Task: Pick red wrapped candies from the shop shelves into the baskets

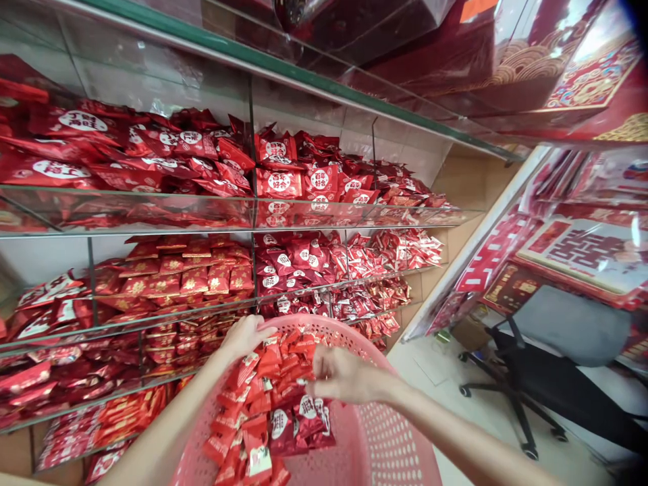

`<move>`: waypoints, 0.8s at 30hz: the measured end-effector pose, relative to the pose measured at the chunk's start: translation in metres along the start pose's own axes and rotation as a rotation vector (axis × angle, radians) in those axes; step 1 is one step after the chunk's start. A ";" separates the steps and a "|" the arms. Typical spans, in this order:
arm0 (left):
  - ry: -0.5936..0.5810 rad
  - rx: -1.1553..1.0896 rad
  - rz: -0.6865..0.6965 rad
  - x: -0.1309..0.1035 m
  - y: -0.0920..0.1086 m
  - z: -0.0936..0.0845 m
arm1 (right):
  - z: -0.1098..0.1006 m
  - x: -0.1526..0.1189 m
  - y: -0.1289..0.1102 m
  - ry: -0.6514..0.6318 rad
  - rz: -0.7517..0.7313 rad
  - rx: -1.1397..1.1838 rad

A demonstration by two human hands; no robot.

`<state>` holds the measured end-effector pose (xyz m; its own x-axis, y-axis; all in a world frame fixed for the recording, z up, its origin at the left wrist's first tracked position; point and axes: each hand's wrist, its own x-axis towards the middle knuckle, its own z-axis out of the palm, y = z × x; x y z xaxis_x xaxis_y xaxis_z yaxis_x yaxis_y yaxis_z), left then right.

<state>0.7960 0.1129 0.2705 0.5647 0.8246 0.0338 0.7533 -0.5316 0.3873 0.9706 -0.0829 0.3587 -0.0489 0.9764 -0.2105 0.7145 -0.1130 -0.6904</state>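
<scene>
A pink plastic basket (399,432) with a perforated wall stands in front of the shelves. Inside it lie many small red packets (258,398), along with several dark red packets (304,422) that carry white labels. My left hand (248,337) is closed on the basket's far left rim. Over the packets, at the right part of the pile, is my right hand (341,374) with its fingers curled in. It is slightly blurred, and whatever those fingers may hold cannot be made out.
Glass shelves (212,233) with dividers hold rows of red packets (276,182) ahead and to the left. A green-edged glass shelf (304,67) hangs overhead with boxes on it. At right are a black office chair (547,378) and red wedding goods (587,256).
</scene>
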 end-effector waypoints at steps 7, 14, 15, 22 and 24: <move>-0.005 -0.013 -0.013 -0.001 0.001 -0.001 | 0.067 0.013 0.003 0.024 0.143 -0.525; 0.010 -0.012 -0.024 -0.003 0.003 -0.002 | 0.081 0.023 -0.004 0.037 0.125 -0.688; 0.009 -0.010 -0.025 -0.003 0.004 -0.003 | 0.067 0.025 -0.009 0.078 0.108 -0.676; 0.006 -0.030 -0.025 -0.003 0.004 -0.003 | -0.067 0.083 -0.037 0.686 -0.059 -0.386; 0.019 -0.018 -0.018 -0.003 0.002 -0.001 | -0.088 0.112 -0.032 0.820 -0.085 -0.194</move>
<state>0.7959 0.1098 0.2726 0.5441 0.8379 0.0438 0.7571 -0.5128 0.4047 1.0035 0.0459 0.4179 0.3602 0.8134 0.4568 0.8422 -0.0729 -0.5343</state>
